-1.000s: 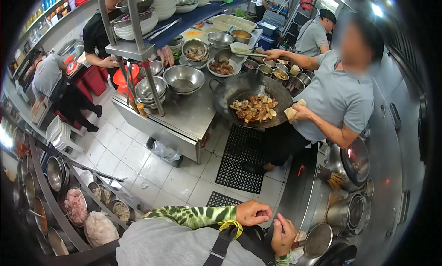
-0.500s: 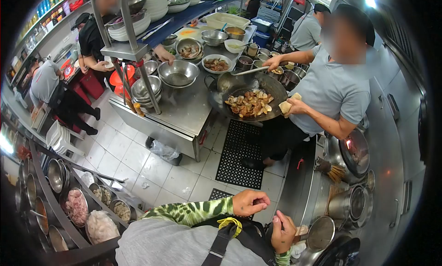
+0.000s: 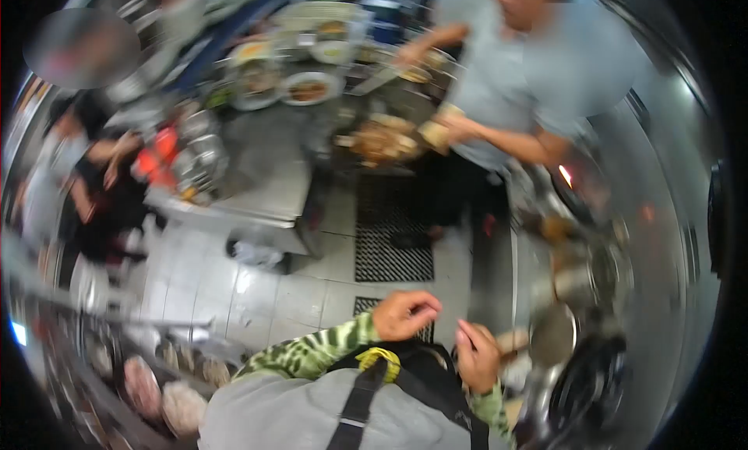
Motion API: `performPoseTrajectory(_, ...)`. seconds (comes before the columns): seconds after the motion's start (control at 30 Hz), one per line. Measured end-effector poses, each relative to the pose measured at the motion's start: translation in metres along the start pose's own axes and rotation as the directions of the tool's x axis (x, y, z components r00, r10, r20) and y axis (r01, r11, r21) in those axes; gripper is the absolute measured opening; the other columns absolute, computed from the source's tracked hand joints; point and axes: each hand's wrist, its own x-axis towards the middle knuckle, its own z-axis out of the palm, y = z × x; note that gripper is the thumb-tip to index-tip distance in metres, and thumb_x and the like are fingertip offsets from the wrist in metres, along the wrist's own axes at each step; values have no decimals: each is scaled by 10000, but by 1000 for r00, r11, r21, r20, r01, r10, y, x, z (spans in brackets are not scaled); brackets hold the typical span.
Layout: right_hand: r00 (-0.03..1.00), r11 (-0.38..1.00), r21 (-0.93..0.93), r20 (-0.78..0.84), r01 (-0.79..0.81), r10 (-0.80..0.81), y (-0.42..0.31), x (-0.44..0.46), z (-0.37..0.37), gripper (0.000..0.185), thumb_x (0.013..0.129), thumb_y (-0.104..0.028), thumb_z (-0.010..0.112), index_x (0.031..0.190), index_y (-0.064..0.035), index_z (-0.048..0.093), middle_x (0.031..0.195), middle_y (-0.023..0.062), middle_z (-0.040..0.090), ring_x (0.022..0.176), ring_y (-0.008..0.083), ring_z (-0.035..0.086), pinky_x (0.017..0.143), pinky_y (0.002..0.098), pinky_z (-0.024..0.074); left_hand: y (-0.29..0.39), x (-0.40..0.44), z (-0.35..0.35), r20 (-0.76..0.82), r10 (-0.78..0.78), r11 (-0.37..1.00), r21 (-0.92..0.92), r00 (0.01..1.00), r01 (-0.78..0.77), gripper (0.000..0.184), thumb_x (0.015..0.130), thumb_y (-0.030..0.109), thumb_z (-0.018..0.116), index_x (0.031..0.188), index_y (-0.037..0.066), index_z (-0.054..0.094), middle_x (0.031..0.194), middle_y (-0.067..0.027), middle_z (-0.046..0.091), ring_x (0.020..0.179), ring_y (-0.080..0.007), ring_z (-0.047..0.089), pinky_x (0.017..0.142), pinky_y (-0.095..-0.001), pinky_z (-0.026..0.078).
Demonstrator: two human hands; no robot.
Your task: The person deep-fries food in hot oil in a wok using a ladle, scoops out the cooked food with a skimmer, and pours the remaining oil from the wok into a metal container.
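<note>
My left hand hovers in front of my body above the dark mat, its fingers loosely bent and nothing in it. A little to its right, my right hand is raised with thumb and fingers apart, also holding nothing. The two hands do not touch. Closest to my right hand are a round metal pan or strainer and its handle, on the stove side. Ahead, a co-worker in a grey shirt tilts a wok of browned food, gripping it with a folded cloth.
A steel table stands ahead left, bearing a white plate of food and bowls. Perforated mats lie on the tiled floor. Burners with flame line the right. Trays of raw meat sit lower left. Other people stand at far left.
The view has swung and blurred. The co-worker's wok has tipped more toward the table's side. At far left, a person's arms have come forward. My hands keep nearly the same pose.
</note>
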Motion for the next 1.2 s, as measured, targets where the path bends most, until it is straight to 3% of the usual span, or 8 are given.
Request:
performPoseTrajectory(0.1, 998, 999, -12, -37, 47, -47, 1, -6, -5, 227, 857, -70, 624, 1075, -20, 667, 829, 130, 643, 703, 273, 626, 634, 355, 507, 1, -4, 11, -47, 97, 993, 72, 994, -93, 116, 920, 27, 585, 1025, -6, 623, 897, -101, 682, 836, -160, 663, 766, -286, 539)
performPoseTrajectory(0.13, 994, 997, -2, -78, 73, -73, 6, -11, -4, 228, 850, -77, 632, 1070, -28, 664, 815, 119, 632, 701, 269, 620, 626, 362, 502, 5, -4, 14, 10, -45, 999, -6, 999, 45, 105, 920, 22, 582, 1009, -23, 614, 890, -102, 678, 842, -164, 662, 764, -285, 539)
performPoseTrajectory(0.27, 973, 996, -54, -217, 73, -83, 9, -37, -23, 224, 833, -77, 650, 1051, -27, 667, 823, 105, 642, 724, 270, 634, 638, 360, 508, -2, 1, 39, 70, -81, 985, -148, 994, 91, 107, 934, 39, 559, 1009, -32, 587, 862, -100, 675, 781, -142, 644, 746, -273, 528)
performPoseTrajectory(0.4, 912, 977, -176, -409, -117, 35, 34, -90, -81, 234, 841, -102, 640, 1057, -12, 656, 862, 126, 652, 750, 284, 641, 650, 356, 516, 3, 6, 81, 176, -32, 996, -77, 984, 46, 103, 915, 26, 578, 997, -31, 601, 853, -104, 685, 783, -151, 663, 736, -277, 539)
performPoseTrajectory(0.6, 611, 838, -111, -736, -534, 292, 49, -203, -185, 225, 900, -97, 592, 1081, 24, 650, 893, 165, 659, 780, 253, 649, 712, 318, 502, 14, -3, 168, 380, 7, 990, -130, 925, 46, 99, 918, 31, 583, 995, -27, 608, 876, -102, 686, 794, -155, 659, 755, -284, 543)
performPoseTrajectory(0.73, 621, 855, 219, -606, -470, 497, 64, -245, -157, 250, 897, -79, 586, 1093, 64, 647, 966, 157, 690, 839, 208, 644, 773, 310, 503, -6, -25, 231, 526, 115, 992, -100, 843, -73, 147, 898, 73, 636, 1033, 19, 650, 903, -93, 705, 834, -162, 685, 730, -274, 554)
performPoseTrajectory(0.93, 794, 859, 365, -365, -358, 486, 68, -257, -94, 237, 893, -42, 518, 1072, 61, 633, 945, 139, 686, 847, 188, 633, 758, 323, 501, 7, -38, 269, 648, 142, 988, -49, 748, -145, 280, 867, 150, 616, 1130, 65, 570, 780, -64, 643, 662, -195, 629, 578, -331, 484)
performPoseTrajectory(1.2, 965, 974, 18, -134, -226, 226, 60, -217, -106, 229, 885, -27, 490, 1051, 30, 636, 898, 181, 646, 814, 333, 638, 731, 386, 495, 15, -53, 241, 509, 13, 978, 175, 861, -117, 294, 860, 181, 596, 1115, 38, 570, 737, -83, 639, 646, -242, 634, 596, -352, 499)
